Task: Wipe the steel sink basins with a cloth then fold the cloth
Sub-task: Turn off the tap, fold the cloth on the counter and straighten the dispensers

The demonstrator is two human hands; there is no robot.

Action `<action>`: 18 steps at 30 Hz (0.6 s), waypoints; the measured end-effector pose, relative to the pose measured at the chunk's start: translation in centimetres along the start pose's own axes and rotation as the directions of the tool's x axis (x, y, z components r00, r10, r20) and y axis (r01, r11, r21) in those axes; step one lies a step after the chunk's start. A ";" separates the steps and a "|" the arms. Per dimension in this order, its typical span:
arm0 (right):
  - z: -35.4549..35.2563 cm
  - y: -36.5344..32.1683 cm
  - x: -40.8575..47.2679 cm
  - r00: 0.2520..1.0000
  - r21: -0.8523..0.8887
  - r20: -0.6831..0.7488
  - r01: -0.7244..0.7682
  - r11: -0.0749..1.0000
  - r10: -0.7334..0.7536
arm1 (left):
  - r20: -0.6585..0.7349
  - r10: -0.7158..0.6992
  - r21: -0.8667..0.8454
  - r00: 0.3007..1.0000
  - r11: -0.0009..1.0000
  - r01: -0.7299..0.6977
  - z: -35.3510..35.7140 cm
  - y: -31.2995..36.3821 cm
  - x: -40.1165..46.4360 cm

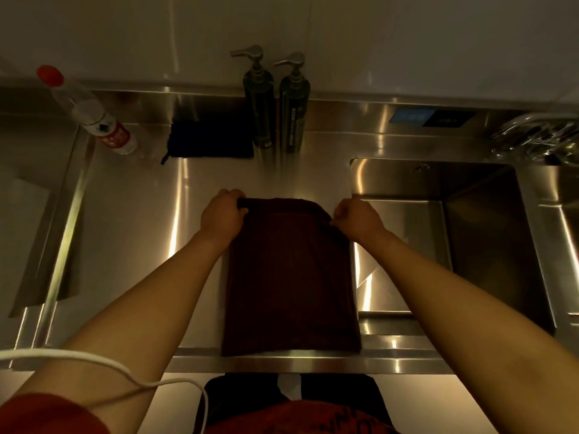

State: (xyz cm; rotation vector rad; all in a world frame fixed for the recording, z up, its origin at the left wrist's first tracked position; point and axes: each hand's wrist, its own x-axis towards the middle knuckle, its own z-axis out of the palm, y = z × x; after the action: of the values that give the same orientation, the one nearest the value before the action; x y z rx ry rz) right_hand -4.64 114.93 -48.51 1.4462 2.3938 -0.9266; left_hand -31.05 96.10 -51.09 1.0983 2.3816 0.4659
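Observation:
A dark brown cloth (289, 277) lies flat on the steel counter (141, 214), folded into a long rectangle that reaches from the counter's front edge toward the back. My left hand (222, 214) pinches its far left corner. My right hand (357, 219) pinches its far right corner. Both hands are closed on the cloth's far edge, which is slightly lifted and rolled. A steel sink basin (470, 233) sits just right of the cloth, its left rim touching the cloth's side.
Two dark pump bottles (275, 111) stand at the back centre. A dark folded cloth (210, 139) lies left of them. A clear bottle with a red cap (87, 111) stands at the back left. A faucet (532, 133) is at the far right. A white cable (94, 364) crosses my left arm.

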 end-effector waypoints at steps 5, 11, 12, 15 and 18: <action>0.5 -0.2 -0.9 0.996 -0.058 0.013 0.089 0.994 -0.088 | -0.063 -0.088 -0.137 0.994 0.987 0.078 0.1 0.0 0.3; -0.6 -0.5 -0.4 0.997 -0.031 0.051 0.061 0.998 -0.059 | -0.126 -0.190 -0.340 0.974 0.930 0.138 -1.1 0.3 1.1; -0.6 -0.5 -0.4 0.996 -0.027 0.085 0.042 0.999 -0.040 | -0.133 -0.195 -0.360 0.972 0.923 0.136 -1.3 0.4 1.2; 0.0 -0.7 -0.5 0.992 -0.045 0.121 0.023 0.999 -0.018 | -0.152 -0.201 -0.407 0.968 0.905 0.124 -1.6 0.8 1.3; -0.1 -1.0 -0.5 0.994 -0.021 0.103 0.045 0.999 -0.043 | -0.160 -0.187 -0.414 0.969 0.904 0.106 -1.8 0.9 1.3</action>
State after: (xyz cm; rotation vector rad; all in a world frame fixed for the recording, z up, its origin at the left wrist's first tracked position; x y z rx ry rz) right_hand -5.26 114.30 -47.80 1.3102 2.3629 -0.9554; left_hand -32.21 97.50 -49.56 0.7064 2.3590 0.9997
